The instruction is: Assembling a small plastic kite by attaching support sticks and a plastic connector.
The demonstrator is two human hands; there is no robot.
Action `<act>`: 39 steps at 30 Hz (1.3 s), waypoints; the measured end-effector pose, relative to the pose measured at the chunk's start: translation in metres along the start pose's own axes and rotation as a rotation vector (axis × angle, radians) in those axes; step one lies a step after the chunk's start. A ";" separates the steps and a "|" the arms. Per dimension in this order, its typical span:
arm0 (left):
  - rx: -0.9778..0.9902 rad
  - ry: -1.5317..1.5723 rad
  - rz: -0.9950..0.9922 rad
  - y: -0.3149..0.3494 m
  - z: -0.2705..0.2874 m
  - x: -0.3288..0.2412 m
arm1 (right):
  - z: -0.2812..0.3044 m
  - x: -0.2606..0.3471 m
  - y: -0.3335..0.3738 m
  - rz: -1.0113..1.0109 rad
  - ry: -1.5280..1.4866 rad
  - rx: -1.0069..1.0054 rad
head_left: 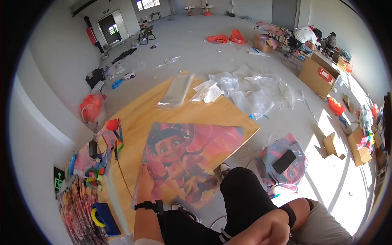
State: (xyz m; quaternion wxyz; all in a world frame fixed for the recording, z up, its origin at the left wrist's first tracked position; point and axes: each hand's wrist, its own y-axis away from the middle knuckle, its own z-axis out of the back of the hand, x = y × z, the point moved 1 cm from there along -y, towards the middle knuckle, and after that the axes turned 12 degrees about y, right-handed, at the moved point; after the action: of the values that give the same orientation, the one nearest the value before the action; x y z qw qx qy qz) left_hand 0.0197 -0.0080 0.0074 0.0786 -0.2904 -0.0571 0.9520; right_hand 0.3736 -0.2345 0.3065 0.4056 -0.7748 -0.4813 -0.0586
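Note:
A pink, red and purple kite, printed with a cartoon figure, lies spread on the wooden tabletop. Its lower part hangs past the near edge, above my legs. My left hand grips the kite's left edge, a black band round the wrist. Close to the camera, over my lap, my right hand is bent inward with its fingers curled. What it holds, if anything, is hidden. Beyond the kite lie a stack of clear plastic sleeves and a crumpled white wrapper.
Left of the table are folded printed kites, a blue holder with a yellow ring, and coloured tape rolls. At right, a black phone rests on a printed stool. Loose plastic film and an open carton lie beyond.

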 end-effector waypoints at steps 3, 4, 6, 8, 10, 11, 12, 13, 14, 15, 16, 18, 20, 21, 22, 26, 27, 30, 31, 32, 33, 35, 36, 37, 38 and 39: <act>-0.149 0.015 0.011 0.013 0.001 -0.011 | -0.019 0.001 0.006 0.086 0.021 0.055; -0.270 0.075 -0.001 0.020 0.004 -0.009 | -0.024 0.002 0.006 0.076 0.040 0.080; -0.283 0.156 -0.047 0.033 0.020 -0.039 | -0.033 0.006 0.010 0.087 0.077 0.045; -0.315 0.221 -0.081 0.064 0.051 -0.054 | -0.045 0.005 0.010 0.086 0.103 0.033; -0.495 0.302 -0.040 0.106 0.075 -0.048 | -0.052 0.006 0.012 0.081 0.117 -0.093; -0.530 0.274 -0.025 0.132 0.087 -0.041 | -0.040 -0.003 0.018 0.200 0.233 -0.045; -0.617 0.372 0.073 0.161 0.096 -0.032 | -0.022 -0.016 0.026 0.321 0.340 0.006; -0.716 0.463 0.176 0.194 0.106 -0.021 | -0.014 -0.019 0.038 0.260 0.235 -0.137; -0.764 0.442 0.187 0.216 0.112 -0.013 | -0.004 -0.022 0.049 0.271 0.314 -0.300; -0.856 0.431 0.284 0.249 0.120 0.002 | 0.017 -0.027 0.064 0.271 0.235 -0.398; -0.952 0.426 0.380 0.279 0.129 0.016 | 0.035 -0.031 0.080 0.242 0.245 -0.528; -1.103 0.378 0.407 0.304 0.140 0.046 | 0.058 -0.036 0.117 0.242 0.364 -0.827; -1.224 0.316 0.468 0.321 0.154 0.059 | 0.078 -0.042 0.157 0.223 0.402 -1.024; -1.273 0.262 0.517 0.334 0.167 0.063 | 0.087 -0.047 0.168 0.186 0.396 -0.984; -1.300 0.173 0.542 0.349 0.174 0.085 | 0.098 -0.050 0.181 0.167 0.374 -1.046; -1.271 0.078 0.595 0.371 0.194 0.137 | 0.134 -0.071 0.209 0.191 0.293 -1.139; -1.188 0.112 0.606 0.372 0.198 0.150 | 0.139 -0.071 0.207 0.176 0.290 -1.122; -1.037 0.156 0.569 0.325 0.199 0.146 | 0.140 -0.066 0.211 0.292 0.323 -1.168; -0.989 0.138 0.529 0.301 0.199 0.137 | 0.136 -0.064 0.214 0.296 0.304 -1.199; -0.964 0.095 0.491 0.323 0.213 0.163 | 0.140 -0.065 0.204 0.256 0.254 -1.182; -0.965 0.102 0.480 0.321 0.212 0.173 | 0.141 -0.065 0.206 0.265 0.262 -1.182; -0.754 0.047 0.643 0.307 0.216 0.187 | 0.144 -0.067 0.211 0.221 0.299 -1.181; -0.791 0.027 0.690 0.337 0.229 0.212 | 0.150 -0.071 0.203 0.211 0.279 -1.138; -0.781 0.046 0.664 0.319 0.223 0.210 | 0.150 -0.072 0.207 0.214 0.287 -1.152; -0.662 0.171 0.729 0.296 0.215 0.199 | 0.146 -0.070 0.214 0.229 0.300 -1.177; -0.553 0.272 0.803 0.286 0.214 0.196 | 0.144 -0.070 0.215 0.252 0.311 -1.181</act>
State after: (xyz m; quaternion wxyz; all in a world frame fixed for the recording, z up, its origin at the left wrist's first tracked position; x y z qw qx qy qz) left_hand -0.2947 -0.2664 0.0331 -0.3669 -0.4206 -0.1799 0.8100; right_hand 0.4644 -0.2298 0.0542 -0.0221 -0.9017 -0.2078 -0.3786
